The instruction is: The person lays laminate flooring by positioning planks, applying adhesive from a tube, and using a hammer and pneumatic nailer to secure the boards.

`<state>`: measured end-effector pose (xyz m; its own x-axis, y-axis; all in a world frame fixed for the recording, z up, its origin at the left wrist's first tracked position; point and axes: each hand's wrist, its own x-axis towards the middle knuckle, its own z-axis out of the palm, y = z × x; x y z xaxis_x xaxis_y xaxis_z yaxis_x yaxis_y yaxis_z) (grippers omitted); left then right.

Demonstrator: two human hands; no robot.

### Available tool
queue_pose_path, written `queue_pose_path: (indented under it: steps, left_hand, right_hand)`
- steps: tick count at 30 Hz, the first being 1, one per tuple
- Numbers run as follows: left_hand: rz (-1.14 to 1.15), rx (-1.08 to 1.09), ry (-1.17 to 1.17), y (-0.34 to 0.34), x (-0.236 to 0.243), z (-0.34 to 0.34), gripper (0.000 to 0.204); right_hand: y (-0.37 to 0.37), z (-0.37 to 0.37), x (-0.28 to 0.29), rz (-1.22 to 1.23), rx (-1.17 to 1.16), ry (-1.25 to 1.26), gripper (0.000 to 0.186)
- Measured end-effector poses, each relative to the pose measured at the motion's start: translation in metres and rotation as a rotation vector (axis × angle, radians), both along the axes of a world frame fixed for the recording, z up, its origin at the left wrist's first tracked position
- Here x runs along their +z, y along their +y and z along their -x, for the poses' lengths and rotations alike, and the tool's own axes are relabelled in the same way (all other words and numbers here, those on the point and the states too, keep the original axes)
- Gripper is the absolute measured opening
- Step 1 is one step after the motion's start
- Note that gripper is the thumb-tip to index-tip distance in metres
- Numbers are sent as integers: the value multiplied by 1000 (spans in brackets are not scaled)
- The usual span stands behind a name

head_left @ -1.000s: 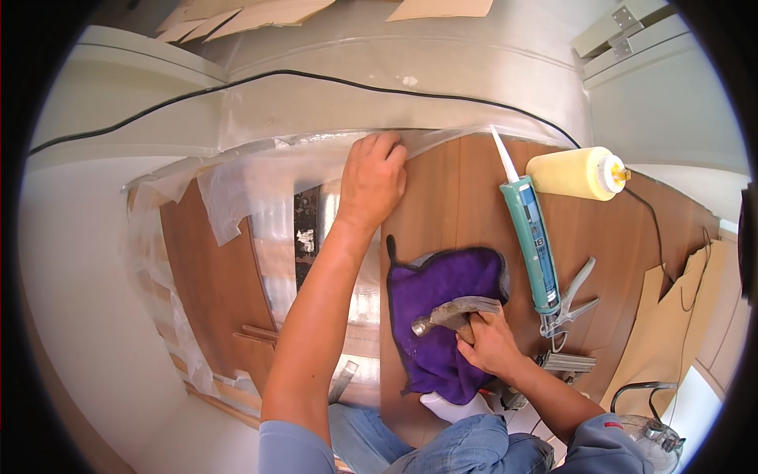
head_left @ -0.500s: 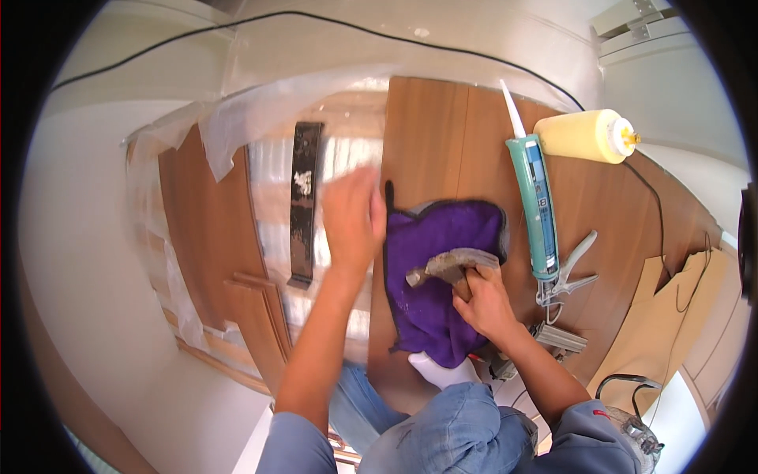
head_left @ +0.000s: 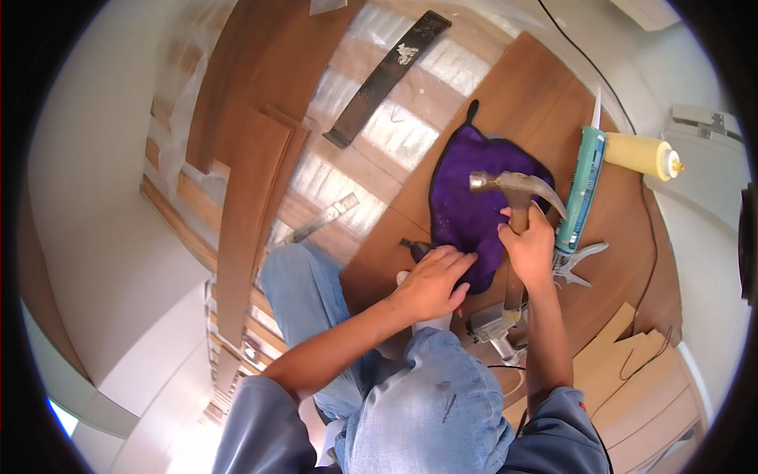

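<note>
My right hand is wrapped round the handle of a claw hammer, whose metal head is over a purple cloth with dark edging. The cloth lies on brown floor boards. Lower left of the hammer, my left hand rests with fingers stretched over the cloth's near edge. A dark nozzle-like piece pokes out beside its knuckles, and a white object shows below the palm; the hand hides how they connect.
A teal caulking gun and a yellow bottle lie to the right. Across the left, a black metal pull bar lies on the underlay, near loose planks and a flat metal strip. Cardboard is at lower right.
My view has turned, so the floor now appears tilted. My left hand has left the area by the pull bar and come down onto the cloth's near edge. The hammer stays in my right hand.
</note>
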<state>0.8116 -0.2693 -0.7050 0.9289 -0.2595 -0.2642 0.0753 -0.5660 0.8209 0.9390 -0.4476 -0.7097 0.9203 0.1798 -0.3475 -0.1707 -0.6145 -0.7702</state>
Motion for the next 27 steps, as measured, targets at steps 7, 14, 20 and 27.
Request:
queue_pose_path:
  steps: [7,14,20,27]
  left_hand:
    - [293,-172,-212,-29,27,9,43]
    - [-266,-85,-288,-3,-19,-21,42]
    - [-498,15,-488,10,-80,-141,66]
    - [-72,-226,-425,-65,-73,-166,70]
  right_hand:
    - [-107,29,139,-199,-295,88,39]
    - [-248,89,226,-291,-544,-66,26]
    - [-363,163,169,119,-962,-210,15]
    - [-353,217,82,348,-907,-119,8]
